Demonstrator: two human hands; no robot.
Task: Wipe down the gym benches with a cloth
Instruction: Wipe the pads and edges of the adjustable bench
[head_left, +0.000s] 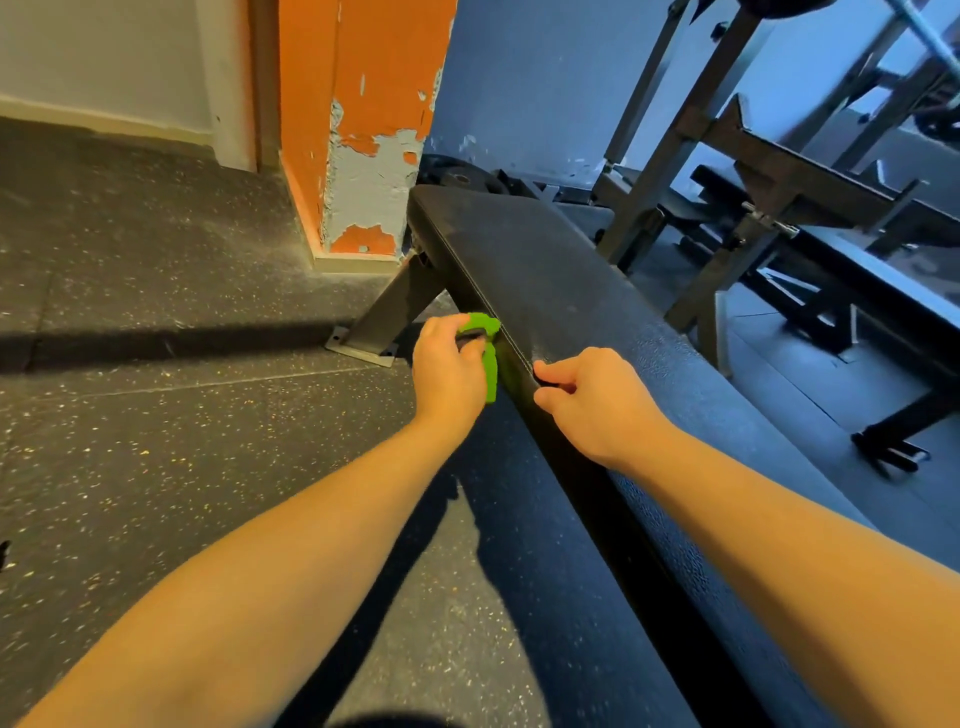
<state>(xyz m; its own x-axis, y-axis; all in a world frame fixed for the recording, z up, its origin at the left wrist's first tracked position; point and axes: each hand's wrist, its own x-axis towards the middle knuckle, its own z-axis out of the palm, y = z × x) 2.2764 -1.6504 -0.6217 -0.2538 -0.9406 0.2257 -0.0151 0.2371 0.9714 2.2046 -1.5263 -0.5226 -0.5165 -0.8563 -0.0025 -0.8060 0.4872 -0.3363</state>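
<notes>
A long black padded gym bench (561, 270) runs from the lower right up to the middle of the view, its top dusty. My left hand (449, 371) is closed around a bright green cloth (488, 364) and presses it against the bench's left side edge. My right hand (597, 400) rests on the bench's top edge just right of the cloth, its fingers curled over the stitched seam and pinching the edge.
Speckled black rubber flooring (156, 441) lies to the left. An orange pillar with peeling paint (363, 130) stands behind the bench's far end. The bench's metal leg (384, 317) is bolted beside it. A rack and another bench (810, 223) crowd the right side.
</notes>
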